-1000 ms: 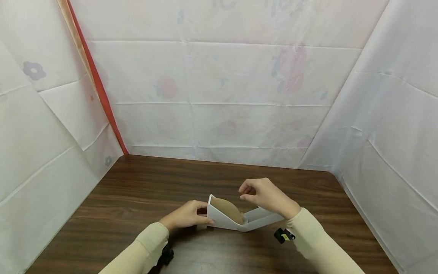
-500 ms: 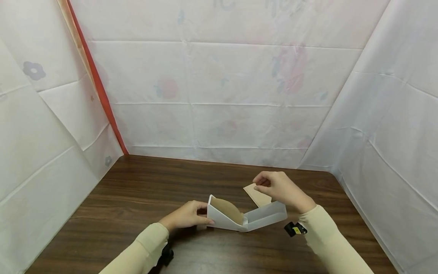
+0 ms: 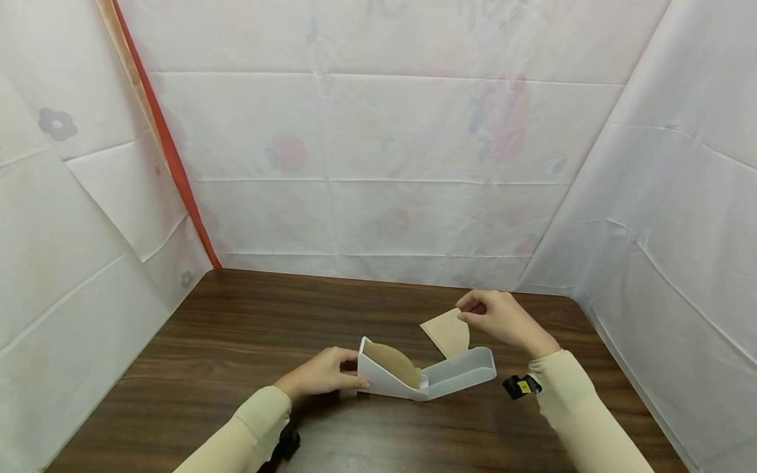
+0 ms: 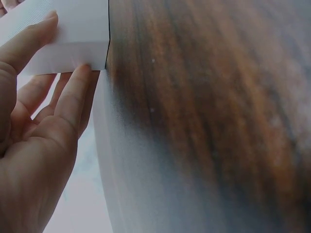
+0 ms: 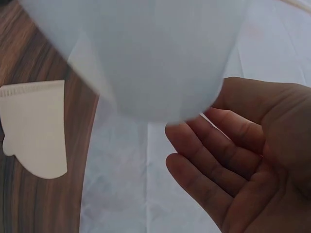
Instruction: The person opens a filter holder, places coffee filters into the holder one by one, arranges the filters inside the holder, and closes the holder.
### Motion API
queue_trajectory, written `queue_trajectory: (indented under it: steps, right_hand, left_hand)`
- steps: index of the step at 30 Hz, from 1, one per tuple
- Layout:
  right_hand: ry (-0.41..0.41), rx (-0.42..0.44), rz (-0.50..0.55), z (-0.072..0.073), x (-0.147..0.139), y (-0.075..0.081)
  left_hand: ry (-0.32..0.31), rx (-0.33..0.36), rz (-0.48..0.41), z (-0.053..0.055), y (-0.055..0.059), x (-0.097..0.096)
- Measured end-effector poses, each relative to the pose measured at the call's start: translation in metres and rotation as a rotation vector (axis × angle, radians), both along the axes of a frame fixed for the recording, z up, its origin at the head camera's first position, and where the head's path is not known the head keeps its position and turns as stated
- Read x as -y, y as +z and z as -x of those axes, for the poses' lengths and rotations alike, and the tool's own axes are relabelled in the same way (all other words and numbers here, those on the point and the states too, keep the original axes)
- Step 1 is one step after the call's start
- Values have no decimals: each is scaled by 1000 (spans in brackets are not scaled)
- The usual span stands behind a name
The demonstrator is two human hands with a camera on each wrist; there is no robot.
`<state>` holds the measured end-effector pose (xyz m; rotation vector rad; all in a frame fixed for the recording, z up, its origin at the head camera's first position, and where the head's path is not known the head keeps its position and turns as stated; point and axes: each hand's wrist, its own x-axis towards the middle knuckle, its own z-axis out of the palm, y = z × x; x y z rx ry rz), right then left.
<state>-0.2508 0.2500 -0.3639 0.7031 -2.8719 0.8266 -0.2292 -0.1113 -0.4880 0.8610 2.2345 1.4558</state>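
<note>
A white coffee filter holder (image 3: 386, 380) stands on the table with its translucent lid (image 3: 464, 374) swung out to the right. Brown paper filters (image 3: 390, 361) fill its body. My left hand (image 3: 322, 373) grips the holder's tall left end. In the left wrist view the thumb lies on one face and the fingers behind. A loose coffee filter (image 3: 447, 332) lies flat beyond the lid. My right hand (image 3: 503, 320) hovers at its far right, fingers loosely curled. The right wrist view shows a gap between that filter (image 5: 34, 128) and the fingers; the lid (image 5: 150, 58) partly hides them.
The dark wood table (image 3: 266, 315) meets a white printed curtain (image 3: 367, 217) along its back edge. More curtain hangs at the left and right. A black wrist camera (image 3: 522, 387) hangs under the right cuff.
My right hand has moved right and away from the holder, uncovering the lid and the loose filter. The loose filter keeps its place over the last half second. My left hand has stayed on the holder.
</note>
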Motion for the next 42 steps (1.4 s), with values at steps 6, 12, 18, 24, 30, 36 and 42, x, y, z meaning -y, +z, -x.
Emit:
queue_trajectory:
  steps: [6, 12, 18, 24, 30, 36, 42]
  right_hand:
    - [-30, 27, -1, 7, -13, -6]
    - [-72, 72, -1, 15, -23, -16]
    - [-95, 94, 1, 23, -30, -33]
    - [-107, 127, 0, 32, -34, -51]
    - [-147, 183, 3, 38, -33, -68]
    - [-192, 254, 15, 42, -27, -84]
    - [-216, 272, 28, 47, -25, -94]
  left_hand:
    - [0, -7, 9, -1, 1, 0]
    - [4, -8, 8, -1, 1, -1]
    - [9, -4, 4, -1, -2, -2]
    - [10, -6, 1, -3, -1, -2]
    - [7, 11, -16, -3, 0, -2]
    - [3, 11, -14, -3, 1, -1]
    - [1, 3, -5, -2, -1, -1]
